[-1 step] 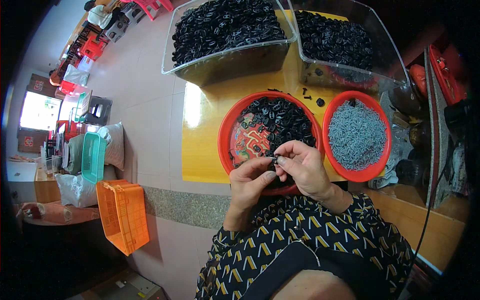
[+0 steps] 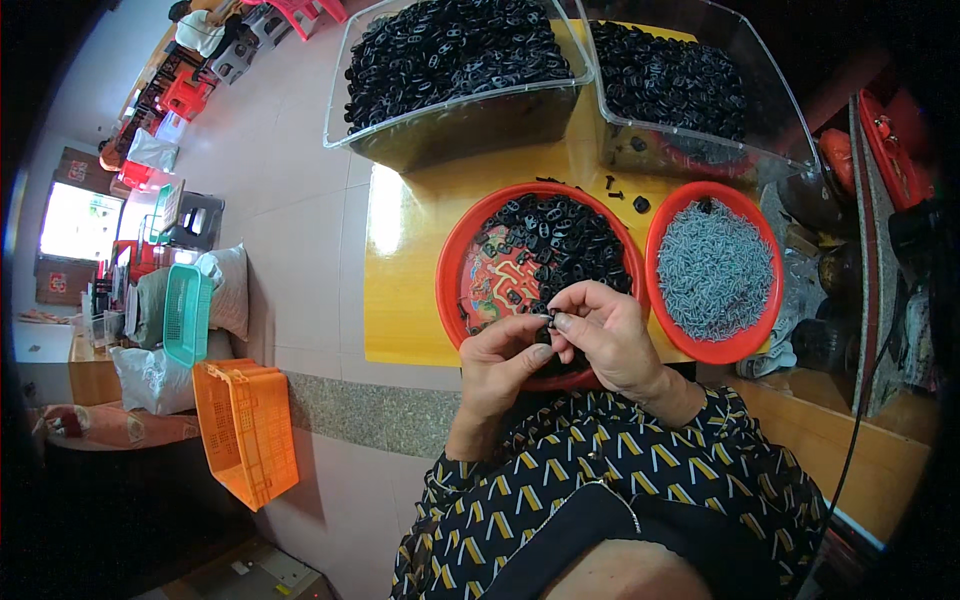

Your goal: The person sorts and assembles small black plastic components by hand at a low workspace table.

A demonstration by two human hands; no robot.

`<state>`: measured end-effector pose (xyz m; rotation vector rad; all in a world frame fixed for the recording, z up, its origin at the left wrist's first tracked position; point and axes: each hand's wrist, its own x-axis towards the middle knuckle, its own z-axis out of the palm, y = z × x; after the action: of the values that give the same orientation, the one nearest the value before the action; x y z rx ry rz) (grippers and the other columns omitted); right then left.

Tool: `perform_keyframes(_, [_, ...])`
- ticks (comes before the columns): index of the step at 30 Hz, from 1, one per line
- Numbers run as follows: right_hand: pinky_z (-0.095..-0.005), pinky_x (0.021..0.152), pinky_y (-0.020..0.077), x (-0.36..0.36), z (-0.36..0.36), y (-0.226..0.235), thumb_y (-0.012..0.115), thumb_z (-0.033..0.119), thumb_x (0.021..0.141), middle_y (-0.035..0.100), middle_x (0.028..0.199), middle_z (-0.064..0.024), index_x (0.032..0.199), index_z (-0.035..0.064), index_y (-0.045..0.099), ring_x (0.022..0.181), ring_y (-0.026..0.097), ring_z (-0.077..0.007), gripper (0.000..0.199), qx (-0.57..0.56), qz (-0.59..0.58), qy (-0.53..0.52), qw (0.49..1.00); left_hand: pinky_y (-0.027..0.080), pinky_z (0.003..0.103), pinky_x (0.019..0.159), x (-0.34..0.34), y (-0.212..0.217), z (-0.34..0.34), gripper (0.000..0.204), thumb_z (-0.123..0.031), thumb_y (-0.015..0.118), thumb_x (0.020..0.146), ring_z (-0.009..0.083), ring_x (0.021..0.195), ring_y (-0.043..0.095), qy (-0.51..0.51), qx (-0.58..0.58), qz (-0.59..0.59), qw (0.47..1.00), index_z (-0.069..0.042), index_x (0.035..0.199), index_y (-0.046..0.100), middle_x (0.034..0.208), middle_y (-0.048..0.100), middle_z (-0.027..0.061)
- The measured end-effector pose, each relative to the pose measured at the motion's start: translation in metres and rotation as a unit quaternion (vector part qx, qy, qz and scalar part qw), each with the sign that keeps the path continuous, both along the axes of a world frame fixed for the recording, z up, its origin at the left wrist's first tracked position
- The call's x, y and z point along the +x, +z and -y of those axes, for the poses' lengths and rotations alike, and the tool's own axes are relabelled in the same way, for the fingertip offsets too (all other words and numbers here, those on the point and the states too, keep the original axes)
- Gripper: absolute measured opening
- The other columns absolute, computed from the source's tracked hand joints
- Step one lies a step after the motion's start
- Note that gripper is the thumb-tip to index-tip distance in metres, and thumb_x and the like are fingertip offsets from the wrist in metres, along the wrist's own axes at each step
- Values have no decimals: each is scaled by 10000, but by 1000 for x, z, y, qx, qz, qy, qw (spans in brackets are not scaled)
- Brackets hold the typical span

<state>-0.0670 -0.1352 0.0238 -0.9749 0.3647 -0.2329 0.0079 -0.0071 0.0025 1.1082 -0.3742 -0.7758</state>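
My left hand [image 2: 507, 362] and my right hand [image 2: 612, 338] meet over the near edge of a round red basin. Between their fingertips is a small black plastic part [image 2: 550, 318], pinched by my left thumb and forefinger. The right thumb and forefinger are closed against that same spot; whether they also hold a screw is too small to tell. Many loose black two-holed plastic pieces [image 2: 575, 240] heap up in the red basin [image 2: 452, 215], mostly toward its right side. Right of it, a second red basin [image 2: 652, 215] holds a pile of silvery screws [image 2: 715, 270].
Two clear plastic bins [image 2: 450, 125] [image 2: 700, 130] full of black pieces stand at the back of the yellow tabletop [image 2: 400, 300]. Loose black bits [image 2: 640, 204] lie between the basins. An orange crate [image 2: 270, 430] and a green basket [image 2: 185, 315] are at left. Far off sits a person [image 2: 200, 32].
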Motion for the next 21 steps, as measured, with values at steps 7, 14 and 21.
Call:
perform_keyframes(7, [-176,516,441,-6,7,5,522,29,793,549,759,-34,905,-18,525,617,531,-64,122,3,-30,14,999,431,220,577,4,-10,-4,294,27,641,695,127,664,547,-20,-114,-166,979,20,973,545,797,593,97])
perform_keyframes(14, [-158,515,411,-8,5,7,531,-21,770,518,706,7,887,-8,519,605,500,-33,119,-153,-70,38,985,455,237,655,2,-14,-3,314,38,661,668,147,725,565,11,-113,-131,985,10,959,547,829,591,92])
perform_keyframes(21, [-176,514,402,-7,1,4,556,15,753,510,665,20,825,-7,527,595,473,-16,81,-206,-76,34,975,458,231,671,1,-15,-4,333,62,676,638,123,745,554,31,-92,-89,991,16,946,556,841,578,57])
